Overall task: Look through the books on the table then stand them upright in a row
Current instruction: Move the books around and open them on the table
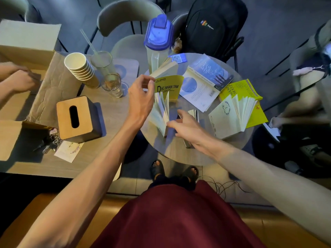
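The yellow book (169, 87) stands open on the round table (179, 151), just right of the left hand (141, 97), which pinches the cover's top corner. Nearer the person, a fanned white book (162, 111) stands on end between both hands; the right hand (184, 124), fingers loosely straight, touches its near edge

A dark red, finely textured garment (170, 219) covers the torso. The left hand (141, 97) and right hand (184, 126) are bare, forearms too. Dark trouser legs (170, 181) end in black slide sandals (158, 171) (toes showing).
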